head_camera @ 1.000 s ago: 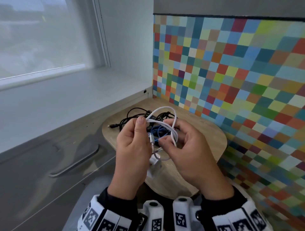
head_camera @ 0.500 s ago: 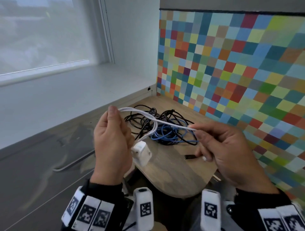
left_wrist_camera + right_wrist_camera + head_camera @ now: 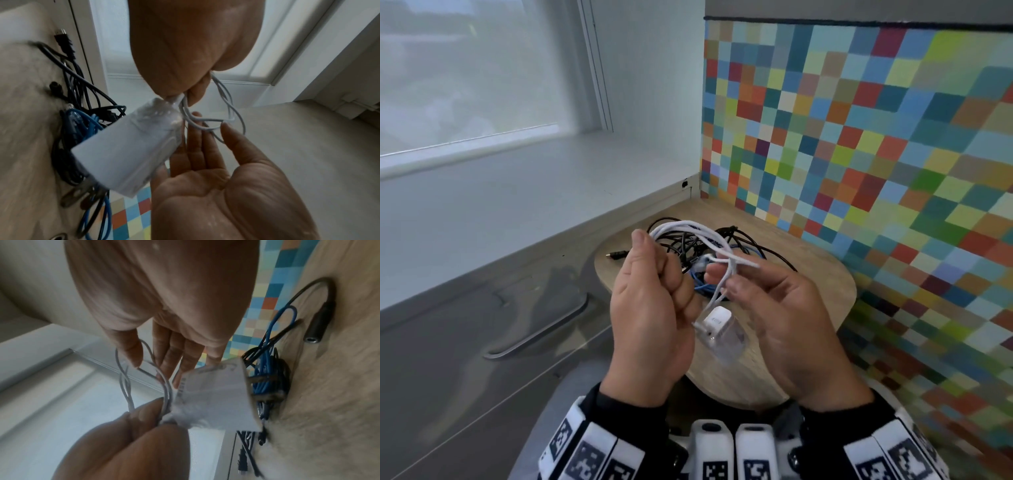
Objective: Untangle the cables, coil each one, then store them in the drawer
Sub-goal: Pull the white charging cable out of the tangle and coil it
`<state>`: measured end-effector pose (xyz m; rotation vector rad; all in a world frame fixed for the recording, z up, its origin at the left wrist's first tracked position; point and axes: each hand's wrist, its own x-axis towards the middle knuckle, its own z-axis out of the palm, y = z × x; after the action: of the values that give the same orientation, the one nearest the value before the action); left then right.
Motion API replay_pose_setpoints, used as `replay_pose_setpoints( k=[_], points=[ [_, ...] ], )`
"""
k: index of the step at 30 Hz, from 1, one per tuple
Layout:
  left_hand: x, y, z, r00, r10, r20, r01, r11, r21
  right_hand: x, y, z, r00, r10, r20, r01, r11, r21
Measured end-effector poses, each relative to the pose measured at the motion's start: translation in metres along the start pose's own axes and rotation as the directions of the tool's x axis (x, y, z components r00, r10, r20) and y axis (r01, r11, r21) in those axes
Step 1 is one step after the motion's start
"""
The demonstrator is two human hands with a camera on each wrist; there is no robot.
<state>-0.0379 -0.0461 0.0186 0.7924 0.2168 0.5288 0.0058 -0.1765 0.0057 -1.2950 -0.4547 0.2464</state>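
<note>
My left hand (image 3: 650, 301) grips a bundle of white cable (image 3: 688, 226) loops in its fist, thumb up. The cable's white charger block (image 3: 717, 320) dangles just below that fist. My right hand (image 3: 784, 318) is close beside it, fingers nearly straight, with a strand of the cable pinched between thumb and forefinger. In the left wrist view the charger block (image 3: 127, 151) hangs in front of both palms, and a cable (image 3: 209, 119) strand crosses the right fingertips. A tangle of black cables (image 3: 743, 246) and a blue cable (image 3: 705, 287) lies on the wooden table (image 3: 815, 287) behind the hands.
A grey drawer front with a long handle (image 3: 541, 329) stands shut to the left of the table. The coloured tile wall (image 3: 859, 137) borders the table on the right. A white sill (image 3: 517, 192) runs above the drawer. A black jack plug (image 3: 320, 321) lies loose on the wood.
Half a second ago my hands were apart with the white cable stretched between them. My right hand has come back in beside the left with its strand, and the cable hangs slack.
</note>
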Motion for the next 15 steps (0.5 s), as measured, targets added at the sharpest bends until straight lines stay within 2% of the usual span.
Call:
replay_pose_setpoints(
  k=[3,7,11,15],
  points=[
    [0.001,0.001,-0.002,0.999,0.040,-0.006,-0.040,0.999,0.016,-0.001,0.002,0.005,0.999,-0.031,0.023,0.031,1.000,0.007],
    [0.002,0.001,-0.005,0.995,0.098,-0.004,-0.098,0.994,0.039,-0.003,0.006,0.009,0.996,-0.006,0.094,0.000,0.998,0.065],
    [0.003,0.000,-0.007,0.991,0.134,0.020,-0.135,0.990,0.043,-0.002,0.006,0.013,0.998,0.031,0.052,-0.030,0.999,-0.022],
    [0.004,-0.003,-0.008,0.993,0.119,0.025,-0.121,0.991,0.051,-0.001,0.009,0.015,0.995,0.090,0.033,-0.092,0.995,0.049]
  ],
)
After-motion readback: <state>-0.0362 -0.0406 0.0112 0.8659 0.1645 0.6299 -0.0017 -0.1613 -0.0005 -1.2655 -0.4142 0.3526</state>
